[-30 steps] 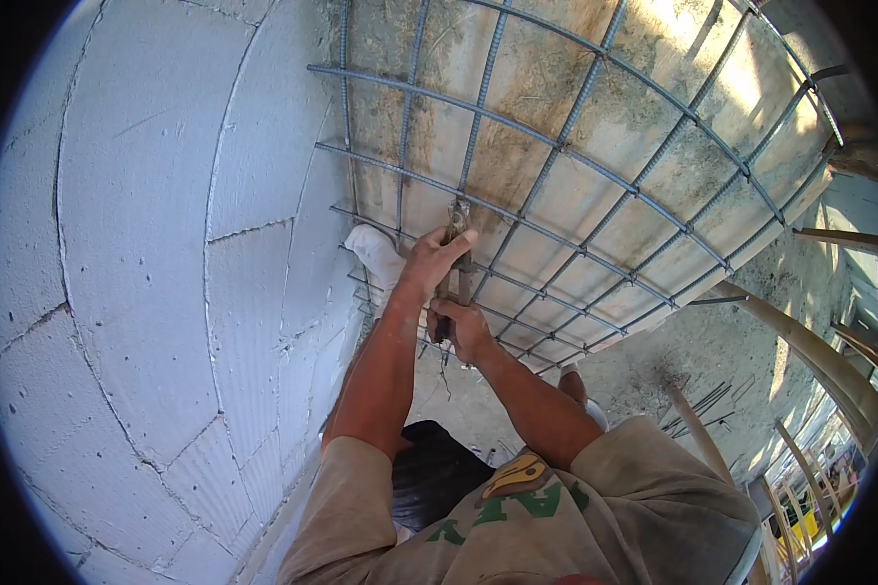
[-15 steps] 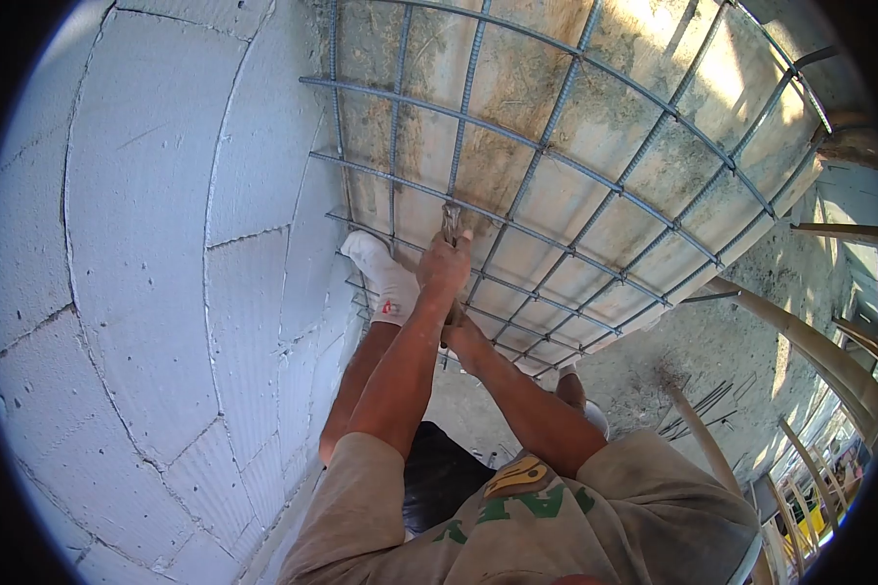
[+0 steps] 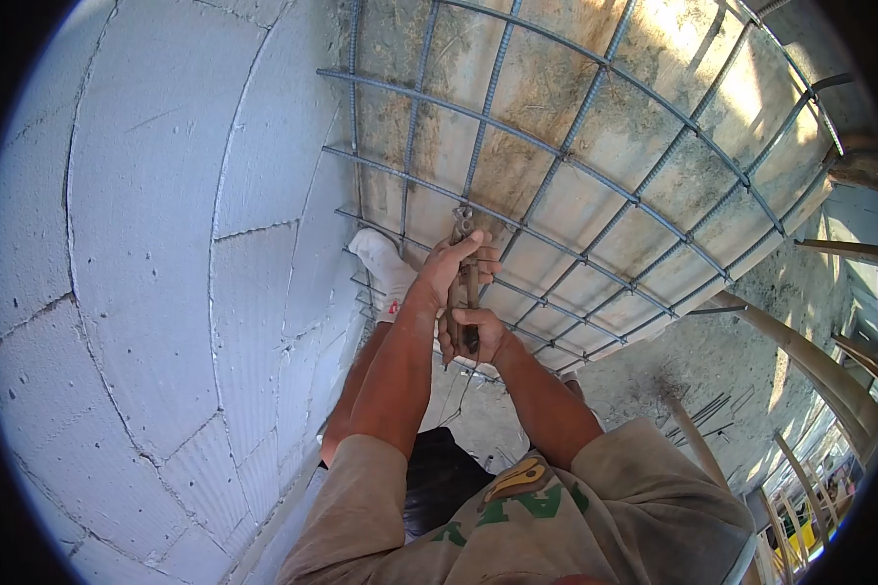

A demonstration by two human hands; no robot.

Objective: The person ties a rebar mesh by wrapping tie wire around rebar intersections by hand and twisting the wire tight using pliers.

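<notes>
A pair of metal pincers (image 3: 462,222) has its jaws at a crossing of the rebar mesh (image 3: 517,226), with its handles spread apart. My left hand (image 3: 449,268) is around the pincers just below the jaws, its thumb and fingertips showing past the right side of the tool. Lower down, my right hand (image 3: 488,334) is closed around the handles, thumb across the front. Thin wire (image 3: 461,400) hangs below my right hand. Exactly what the jaws bite on is too small to make out.
A pale block wall (image 3: 156,244) rises on the left. Behind the mesh is a stained board surface (image 3: 585,127). My white-socked foot (image 3: 380,258) is against the mesh near the wall. On the right are wooden poles (image 3: 810,346) and loose rods (image 3: 707,419) on the ground.
The pincers' handles have spread apart. My left hand has loosened and turned, showing its fingers, and my right thumb now lies across the handles. The view has shifted slightly.
</notes>
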